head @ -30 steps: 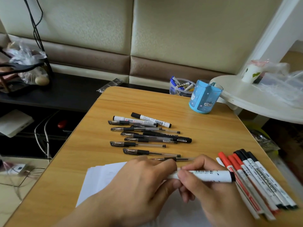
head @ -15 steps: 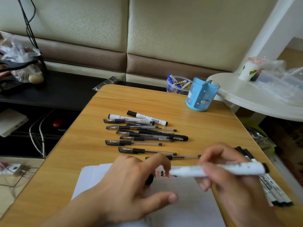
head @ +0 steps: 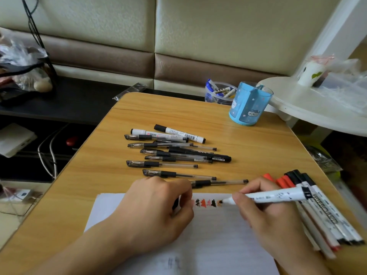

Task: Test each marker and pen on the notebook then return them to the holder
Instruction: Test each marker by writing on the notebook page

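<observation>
Marker point(head: 276, 195) in the right hand point(head: 272, 217), white-barrelled and uncapped, lies nearly level with its dark tip touching the notebook point(head: 214, 241) at the end of a row of small black and red scribbles point(head: 206, 203). Thumb and fingers pinch the barrel near the tip. The left hand point(head: 155, 211) rests on the page with its fingers curled around something small and dark (probably the cap, though I cannot tell for sure). The notebook lies at the near edge of the wooden table point(head: 248, 141). Beyond it, loose black pens point(head: 174, 155) are spread across the middle, with two white markers among them. A bundle of red and black capped markers point(head: 317, 207) lies just beside the right hand. The blue holder point(head: 248, 105) stands at the far right corner, well apart from both hands.
</observation>
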